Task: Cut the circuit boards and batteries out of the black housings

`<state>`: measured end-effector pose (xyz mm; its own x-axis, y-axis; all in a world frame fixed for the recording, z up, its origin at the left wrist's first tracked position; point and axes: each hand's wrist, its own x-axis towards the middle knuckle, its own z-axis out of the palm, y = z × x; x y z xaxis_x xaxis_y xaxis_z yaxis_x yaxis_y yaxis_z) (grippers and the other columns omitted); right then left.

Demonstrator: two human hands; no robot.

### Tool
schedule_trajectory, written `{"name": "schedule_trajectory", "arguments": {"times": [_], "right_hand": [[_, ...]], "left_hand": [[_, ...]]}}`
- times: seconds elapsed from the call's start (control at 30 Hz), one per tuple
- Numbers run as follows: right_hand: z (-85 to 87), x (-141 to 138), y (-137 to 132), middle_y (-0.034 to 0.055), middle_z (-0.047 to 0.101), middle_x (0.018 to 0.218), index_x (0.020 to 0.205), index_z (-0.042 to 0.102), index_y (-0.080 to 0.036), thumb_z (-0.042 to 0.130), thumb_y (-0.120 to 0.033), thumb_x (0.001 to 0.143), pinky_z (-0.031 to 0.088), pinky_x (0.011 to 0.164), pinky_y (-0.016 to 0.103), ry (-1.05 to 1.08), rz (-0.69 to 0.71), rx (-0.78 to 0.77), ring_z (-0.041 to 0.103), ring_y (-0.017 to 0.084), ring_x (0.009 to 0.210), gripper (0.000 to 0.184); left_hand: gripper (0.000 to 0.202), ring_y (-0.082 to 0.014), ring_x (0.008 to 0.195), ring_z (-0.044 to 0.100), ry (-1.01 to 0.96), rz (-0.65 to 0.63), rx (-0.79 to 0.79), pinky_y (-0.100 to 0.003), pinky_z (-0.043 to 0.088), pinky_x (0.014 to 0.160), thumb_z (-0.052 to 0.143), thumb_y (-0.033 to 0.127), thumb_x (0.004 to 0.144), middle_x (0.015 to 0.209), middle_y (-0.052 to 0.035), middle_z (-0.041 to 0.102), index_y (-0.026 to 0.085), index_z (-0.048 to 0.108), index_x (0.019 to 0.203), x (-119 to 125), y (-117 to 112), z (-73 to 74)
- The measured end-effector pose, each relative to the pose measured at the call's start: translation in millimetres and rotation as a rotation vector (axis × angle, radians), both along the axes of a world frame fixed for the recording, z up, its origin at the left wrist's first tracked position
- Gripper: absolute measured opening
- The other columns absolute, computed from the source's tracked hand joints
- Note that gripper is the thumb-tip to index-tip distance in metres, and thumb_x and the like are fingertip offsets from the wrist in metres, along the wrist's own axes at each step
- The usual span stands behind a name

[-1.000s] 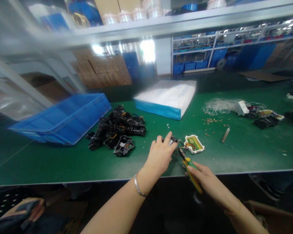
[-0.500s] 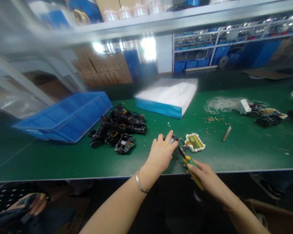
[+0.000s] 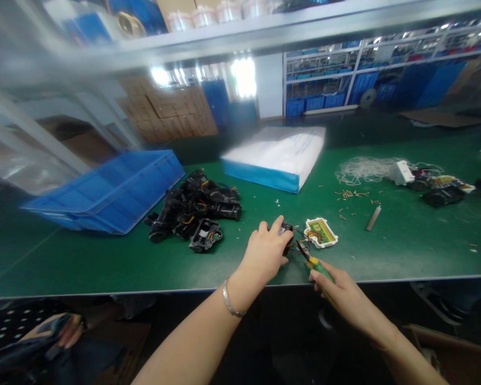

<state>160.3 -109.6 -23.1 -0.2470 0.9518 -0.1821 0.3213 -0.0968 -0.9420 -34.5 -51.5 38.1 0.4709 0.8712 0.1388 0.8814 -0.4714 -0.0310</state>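
Observation:
My left hand (image 3: 265,250) is closed around a small black part (image 3: 287,229) with thin wires trailing from it, held just above the green table near its front edge. My right hand (image 3: 336,291) grips green and yellow handled cutters (image 3: 313,263), whose dark jaws point up and left at the wires beside the black part. A small white-framed circuit board (image 3: 321,232) lies on the table right of the left hand, joined to the part by the wires.
A pile of black wired housings (image 3: 194,213) lies left of my hands, with a blue bin (image 3: 108,184) beyond it. A white and blue pack (image 3: 276,156) sits behind. Loose screws (image 3: 353,195), a metal cylinder (image 3: 373,218), white cord (image 3: 363,169) and parts lie right.
The cutters' jaws have edged up closer to the wires at the black part. Both hands stay near the same spot; the view has shifted slightly.

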Motion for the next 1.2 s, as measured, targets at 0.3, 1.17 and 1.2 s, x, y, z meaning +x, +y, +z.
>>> {"name": "schedule_trajectory", "arguments": {"times": [0.3,1.17,1.2], "right_hand": [[-7.2,5,-17,0.0045,0.058,0.093,0.109,0.051,-0.018,0.040,-0.052,0.090,0.050,0.064,0.028,0.121,-0.002,-0.194,0.060,0.017,0.077,0.040],[-26.4,-5,-33,0.0057,0.063,0.089,0.134,0.042,-0.016,0.039,-0.049,0.093,0.049,0.061,0.028,0.107,-0.124,-0.050,0.058,0.016,0.071,0.053],[-26.6,-5,-33,0.0057,0.063,0.089,0.135,0.041,-0.016,0.039,-0.049,0.093,0.049,0.061,0.028,0.111,-0.124,-0.049,0.058,0.016,0.072,0.053]], "left_hand": [[0.069,-0.0333,0.105,0.050,-0.054,-0.003,-0.143,-0.046,0.049,0.085,0.083,0.045,0.053,0.140,-0.0059,0.040,0.029,0.056,0.114,2,1,-9.9],[0.010,-0.0325,0.123,0.031,-0.100,-0.003,-0.024,-0.054,0.032,0.090,0.064,0.033,0.077,0.139,0.0013,0.046,0.029,0.073,0.076,33,-7,-11.5],[0.011,-0.0321,0.123,0.032,-0.098,-0.011,-0.023,-0.053,0.032,0.090,0.063,0.031,0.078,0.138,0.0014,0.047,0.028,0.072,0.075,34,-7,-11.3]]}}
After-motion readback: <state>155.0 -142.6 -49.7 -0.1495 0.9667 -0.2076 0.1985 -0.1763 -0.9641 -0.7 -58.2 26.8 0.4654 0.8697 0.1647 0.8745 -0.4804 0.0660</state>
